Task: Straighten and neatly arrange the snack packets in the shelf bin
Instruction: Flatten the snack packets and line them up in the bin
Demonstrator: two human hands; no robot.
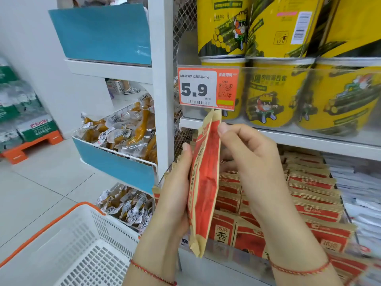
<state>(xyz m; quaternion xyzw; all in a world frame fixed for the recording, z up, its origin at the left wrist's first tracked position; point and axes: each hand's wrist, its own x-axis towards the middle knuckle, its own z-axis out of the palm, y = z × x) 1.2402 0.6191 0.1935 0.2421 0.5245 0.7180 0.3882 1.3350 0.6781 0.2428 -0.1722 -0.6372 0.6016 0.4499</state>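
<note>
I hold a red and brown paper snack packet [205, 182] upright and edge-on in front of the shelf. My left hand [177, 188] grips its left side from behind. My right hand [251, 159] pinches its upper right edge with thumb and fingers. Behind and below, the shelf bin [222, 251] holds several rows of the same red and brown packets [309, 195], standing in stacked lines. Its clear front wall runs along the bottom.
Yellow seaweed-roll tubs [276, 93] fill the shelf above, behind a 5.9 price tag [207, 88]. White packets [358, 195] lie to the right. Wire bins of vacuum-packed snacks [125, 131] hang at left. A white basket with an orange rim [78, 250] sits lower left.
</note>
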